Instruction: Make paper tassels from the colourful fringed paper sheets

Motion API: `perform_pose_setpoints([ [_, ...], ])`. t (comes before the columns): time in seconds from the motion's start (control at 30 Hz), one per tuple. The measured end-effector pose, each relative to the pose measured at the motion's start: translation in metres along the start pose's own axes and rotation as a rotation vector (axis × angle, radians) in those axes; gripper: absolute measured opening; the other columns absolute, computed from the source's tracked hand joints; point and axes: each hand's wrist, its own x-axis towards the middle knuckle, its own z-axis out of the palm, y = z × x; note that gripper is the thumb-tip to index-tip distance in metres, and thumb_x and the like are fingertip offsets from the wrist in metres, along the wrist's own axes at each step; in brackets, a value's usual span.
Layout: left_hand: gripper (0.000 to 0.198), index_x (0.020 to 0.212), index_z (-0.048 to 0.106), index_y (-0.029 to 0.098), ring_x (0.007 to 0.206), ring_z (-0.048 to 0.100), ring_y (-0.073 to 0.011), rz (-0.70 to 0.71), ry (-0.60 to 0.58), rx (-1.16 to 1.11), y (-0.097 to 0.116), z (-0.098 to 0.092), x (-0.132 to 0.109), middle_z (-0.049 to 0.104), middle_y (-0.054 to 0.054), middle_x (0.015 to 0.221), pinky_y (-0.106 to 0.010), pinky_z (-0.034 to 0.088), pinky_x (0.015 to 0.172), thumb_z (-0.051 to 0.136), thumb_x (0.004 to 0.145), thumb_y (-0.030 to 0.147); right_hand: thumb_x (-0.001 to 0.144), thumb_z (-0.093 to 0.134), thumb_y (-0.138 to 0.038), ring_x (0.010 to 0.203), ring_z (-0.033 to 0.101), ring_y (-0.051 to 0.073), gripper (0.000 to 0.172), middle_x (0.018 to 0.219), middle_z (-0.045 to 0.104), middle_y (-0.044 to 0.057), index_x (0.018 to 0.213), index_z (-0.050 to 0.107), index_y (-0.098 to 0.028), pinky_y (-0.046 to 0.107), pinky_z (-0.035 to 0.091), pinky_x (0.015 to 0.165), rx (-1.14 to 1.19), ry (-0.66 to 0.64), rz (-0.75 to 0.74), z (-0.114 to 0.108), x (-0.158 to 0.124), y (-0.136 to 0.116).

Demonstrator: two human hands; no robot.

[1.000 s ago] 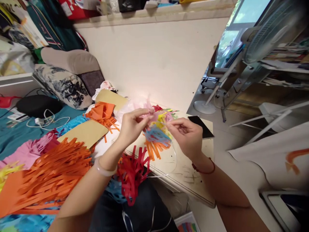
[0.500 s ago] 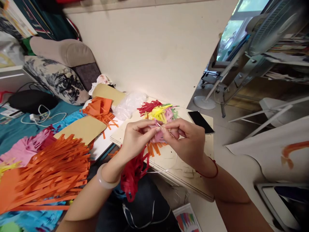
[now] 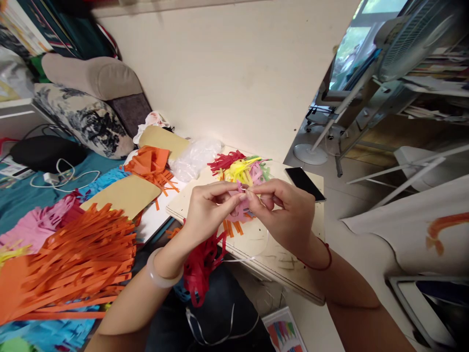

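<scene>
Together, left hand [image 3: 205,211] and right hand [image 3: 289,215] pinching soft pink fringe [image 3: 240,212], red fringe [image 3: 200,268] below, glossy black phone [image 3: 304,183] beyond right hand.

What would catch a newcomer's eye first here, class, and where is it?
First the big heap of orange paper fringe spread at lower left. Then, at the centre, the left hand and right hand pinch a small pink paper fringe between their fingertips above the wooden board, with a red fringe hanging below them. Behind the hands a mixed red, yellow and pink pile lies on the board beside a black phone.
</scene>
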Motion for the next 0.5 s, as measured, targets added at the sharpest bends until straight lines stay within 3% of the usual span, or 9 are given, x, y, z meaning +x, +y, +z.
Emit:
perform_pose_setpoints([
  [0.5, 0.01, 0.083, 0.073, 0.015, 0.044, 0.057, -0.0085, 0.082, 0.022, 0.015, -0.0028, 0.0059, -0.0028, 0.067, -0.001, 0.06, -0.02, 0.048, 0.043, 0.072, 0.075, 0.022, 0.077, 0.064, -0.015, 0.044, 0.041, 0.004, 0.008, 0.05, 0.042, -0.009, 0.072, 0.06, -0.019, 0.019, 0.035, 0.046, -0.014, 0.027, 0.017, -0.0006, -0.0018, 0.0006],
])
